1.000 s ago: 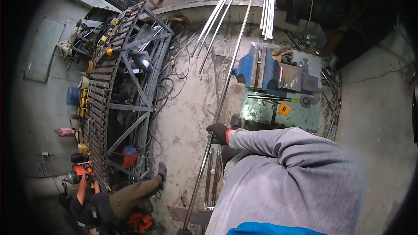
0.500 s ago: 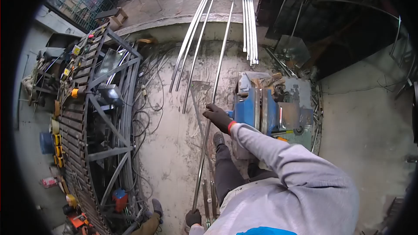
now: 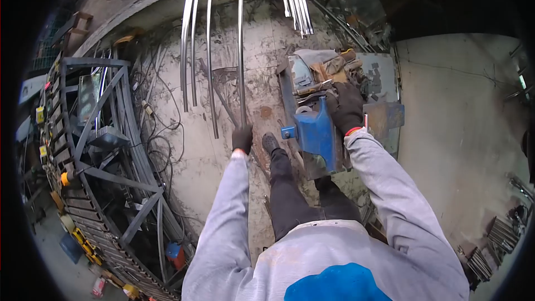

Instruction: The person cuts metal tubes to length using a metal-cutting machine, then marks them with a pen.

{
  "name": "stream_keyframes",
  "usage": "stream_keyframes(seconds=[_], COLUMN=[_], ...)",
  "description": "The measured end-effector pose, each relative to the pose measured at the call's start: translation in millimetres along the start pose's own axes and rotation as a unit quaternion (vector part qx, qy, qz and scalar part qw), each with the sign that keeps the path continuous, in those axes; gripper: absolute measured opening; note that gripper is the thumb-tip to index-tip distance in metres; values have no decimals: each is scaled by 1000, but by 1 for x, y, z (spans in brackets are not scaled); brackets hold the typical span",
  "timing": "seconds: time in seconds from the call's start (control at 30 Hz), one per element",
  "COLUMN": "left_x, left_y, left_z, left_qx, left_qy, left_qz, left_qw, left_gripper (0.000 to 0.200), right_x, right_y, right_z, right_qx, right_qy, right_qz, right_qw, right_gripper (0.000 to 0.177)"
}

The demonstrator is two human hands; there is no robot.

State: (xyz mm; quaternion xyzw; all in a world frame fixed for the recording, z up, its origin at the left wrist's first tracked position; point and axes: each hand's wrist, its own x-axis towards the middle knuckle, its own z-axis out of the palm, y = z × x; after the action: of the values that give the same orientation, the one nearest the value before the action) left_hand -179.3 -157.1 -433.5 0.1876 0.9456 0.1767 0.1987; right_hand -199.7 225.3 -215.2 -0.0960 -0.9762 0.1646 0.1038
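Pipe (image 3: 241, 50) vanishing inside left hand (image 3: 242, 138), far end lying out of view, right hand (image 3: 346, 106) covering part of vise (image 3: 316, 139), clutter (image 3: 334, 68) blurring along far edge of bench (image 3: 381, 78)

This is looking like a metalworking workshop: a blue vise (image 3: 319, 136) is standing on a bench cluttered with rags (image 3: 334, 69); long metal tubes (image 3: 192, 39) are lying over a stained floor (image 3: 262, 92); a slatted steel frame (image 3: 83, 189) is running along one side, cables (image 3: 161, 117) coiling beside it; the dark edges are possibly hiding more stock.

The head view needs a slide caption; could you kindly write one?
Left hand gripping a metal tube, right hand at a blue vise.
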Motion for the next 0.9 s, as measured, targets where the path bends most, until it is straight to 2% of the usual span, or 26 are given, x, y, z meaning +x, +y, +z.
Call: stream_keyframes(seconds=[0.03,0.07,0.1,0.13,0.2,0.27,0.33,0.4,0.47,0.5,0.53,0.6,0.67,0.7,0.73,0.77,0.8,0.87,0.9], left_x=[42,90,132,174,248,318,382,415,426,436,438,425,393,359,312,268,222,129,89], left_y=[6,-14,7,33,51,61,65,78,90,82,85,64,28,29,32,47,59,57,36], left_z=[-10,28,5,-29,-34,-40,-41,-57,-68,-59,-48,-9,58,69,52,37,25,13,32], left_qx=[-160,-126,-435,-676,-726,-717,-747,-804,-814,-774,-714,-631,-526,-514,-171,-257,-338,-355,-330], left_qy=[-27,57,-6,-67,-38,-58,-100,-79,-67,-85,-2,29,55,56,78,55,37,107,160], left_qz=[-39,15,-179,-351,-349,-329,-335,-258,-239,-269,-369,-355,-172,-97,79,-55,-189,-304,-358], left_qw=[986,990,882,645,591,612,565,530,525,567,595,689,831,850,979,963,921,878,859], left_gripper=[15,15,22,31,48,58,69,90,101,100,91,71,52,51,42,37,34,46,43], right_x=[1,2,3,4,5,9,7,8,4,3,1,1,2,1,-1,0,2,3,5], right_y=[-2,-3,-2,-2,-4,-5,-3,-6,-1,0,-1,-1,2,4,4,3,1,0,0], right_z=[-2,-5,-5,-5,-7,-10,-11,-14,-8,-7,-6,-6,-6,-6,-3,-3,-4,-3,0], right_qx=[12,23,19,17,9,21,16,24,18,7,0,10,25,16,12,14,18,-5,8], right_qy=[-2,-4,-8,-6,-7,-21,-31,-63,-60,-61,-64,-62,-61,-56,-55,-53,-55,-101,-115], right_qz=[-3,-7,0,-5,4,14,32,69,79,75,69,55,31,28,23,22,24,32,20], right_qw=[1000,1000,1000,1000,1000,999,999,995,995,995,996,997,997,998,998,998,998,994,993], right_gripper=[38,39,39,41,42,45,46,51,55,54,53,53,54,53,52,48,45,44,44])
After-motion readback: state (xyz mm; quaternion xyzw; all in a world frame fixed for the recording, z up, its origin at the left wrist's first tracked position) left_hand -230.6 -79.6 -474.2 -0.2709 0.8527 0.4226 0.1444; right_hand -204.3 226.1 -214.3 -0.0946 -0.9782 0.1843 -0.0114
